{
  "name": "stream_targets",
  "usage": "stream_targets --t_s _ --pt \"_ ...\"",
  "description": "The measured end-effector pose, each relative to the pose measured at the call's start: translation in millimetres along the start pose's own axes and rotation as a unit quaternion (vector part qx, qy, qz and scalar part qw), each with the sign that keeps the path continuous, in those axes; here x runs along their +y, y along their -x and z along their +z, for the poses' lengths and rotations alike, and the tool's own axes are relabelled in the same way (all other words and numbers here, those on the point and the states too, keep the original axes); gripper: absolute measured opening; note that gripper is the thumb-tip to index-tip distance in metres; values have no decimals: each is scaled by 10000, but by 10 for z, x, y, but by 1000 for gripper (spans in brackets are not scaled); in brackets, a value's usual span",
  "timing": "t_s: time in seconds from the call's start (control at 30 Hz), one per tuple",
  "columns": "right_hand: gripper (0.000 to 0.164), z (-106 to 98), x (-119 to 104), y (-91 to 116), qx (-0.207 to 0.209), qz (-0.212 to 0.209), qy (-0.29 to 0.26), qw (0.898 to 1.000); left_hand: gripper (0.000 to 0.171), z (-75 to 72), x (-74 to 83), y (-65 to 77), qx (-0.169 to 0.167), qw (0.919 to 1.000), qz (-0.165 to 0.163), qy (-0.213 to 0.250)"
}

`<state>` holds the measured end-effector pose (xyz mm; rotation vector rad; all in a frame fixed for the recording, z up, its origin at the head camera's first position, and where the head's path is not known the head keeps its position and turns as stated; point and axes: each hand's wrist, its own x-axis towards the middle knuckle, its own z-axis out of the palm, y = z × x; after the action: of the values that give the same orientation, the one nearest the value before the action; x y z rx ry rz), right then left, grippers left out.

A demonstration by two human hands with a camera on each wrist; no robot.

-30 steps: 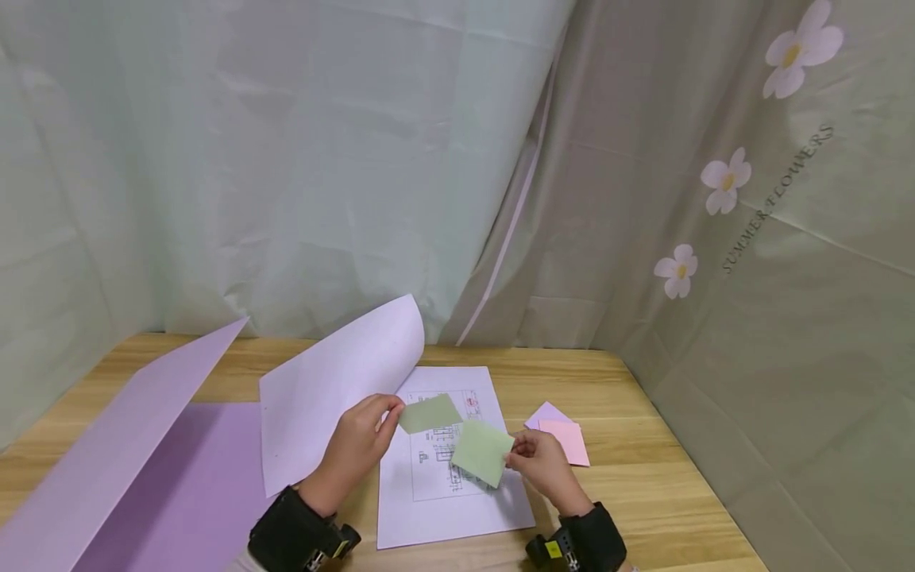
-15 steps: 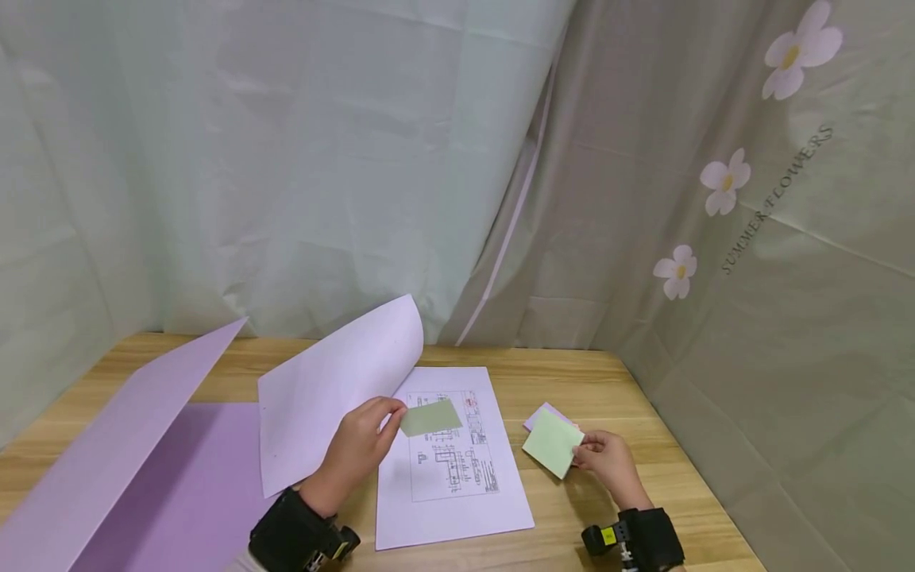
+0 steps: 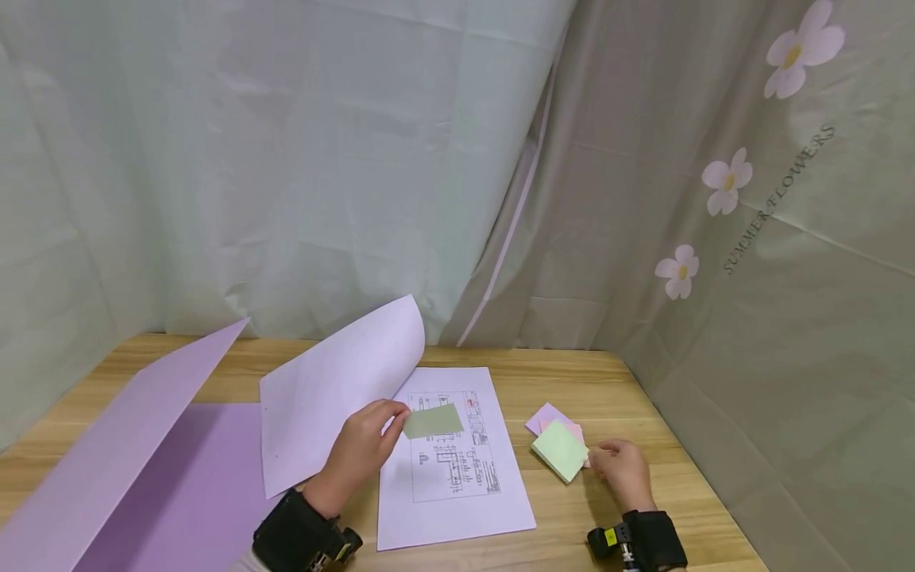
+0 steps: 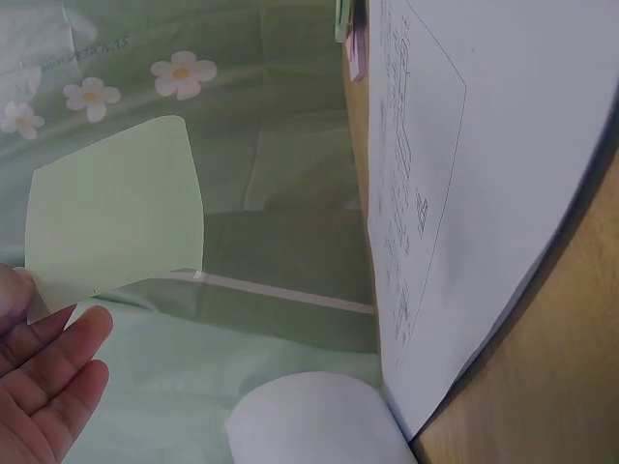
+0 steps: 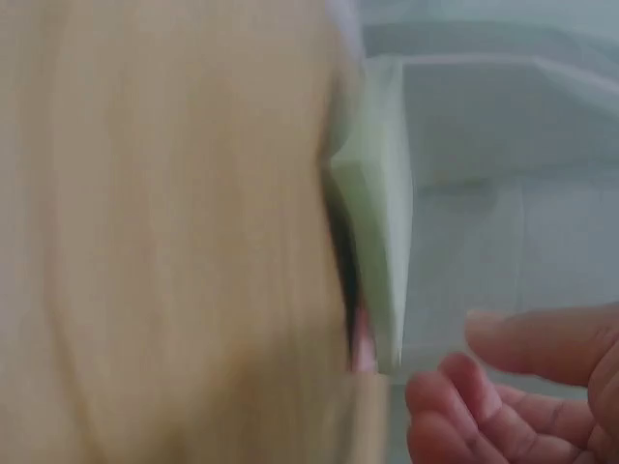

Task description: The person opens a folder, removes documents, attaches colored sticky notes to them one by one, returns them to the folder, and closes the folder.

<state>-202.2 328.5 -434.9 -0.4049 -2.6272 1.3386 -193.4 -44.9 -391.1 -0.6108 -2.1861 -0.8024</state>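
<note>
Between thumb and fingertips, my left hand [image 3: 364, 445] pinches one corner of a single pale green sticky note [image 3: 434, 421]. The note hangs in the air above a printed drawing sheet [image 3: 457, 512], and the left wrist view shows it slightly curved. On the table to the right, a green sticky note pad [image 3: 561, 450] lies over a pink pad [image 3: 576, 430] and a purple pad [image 3: 547, 415], covering part of the pink one. Beside its right corner is my right hand [image 3: 623, 473]. In the blurred right wrist view, the thumb and fingers are apart from the green pad [image 5: 375, 184].
A white sheet [image 3: 336, 389] stands curled back at the left of the drawing. Further left a purple folder [image 3: 207, 477] lies with its cover raised. Fabric curtains [image 3: 322, 159] enclose the wooden table [image 3: 586, 381] at the back and sides.
My right hand has carried the green pad rightward from the drawing, set it down on the other pads and let go. My left hand still holds the note, almost unmoved.
</note>
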Motion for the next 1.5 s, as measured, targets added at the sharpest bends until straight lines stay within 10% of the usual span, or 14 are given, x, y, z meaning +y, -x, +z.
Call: stream_targets --t_s 0.5,0.93,1.5 --pt "16 418 -667 180 -718 -670 -778 9921 16 -7 31 -7 94 9994 323 -27" --pt "32 810 -1055 389 -2667 -1272 -1293 9466 19 35 71 -20 301 9950 935 -198" --pt "30 975 -1067 364 -2603 -951 -2032 9391 19 87 64 33 -227 9932 1137 -94"
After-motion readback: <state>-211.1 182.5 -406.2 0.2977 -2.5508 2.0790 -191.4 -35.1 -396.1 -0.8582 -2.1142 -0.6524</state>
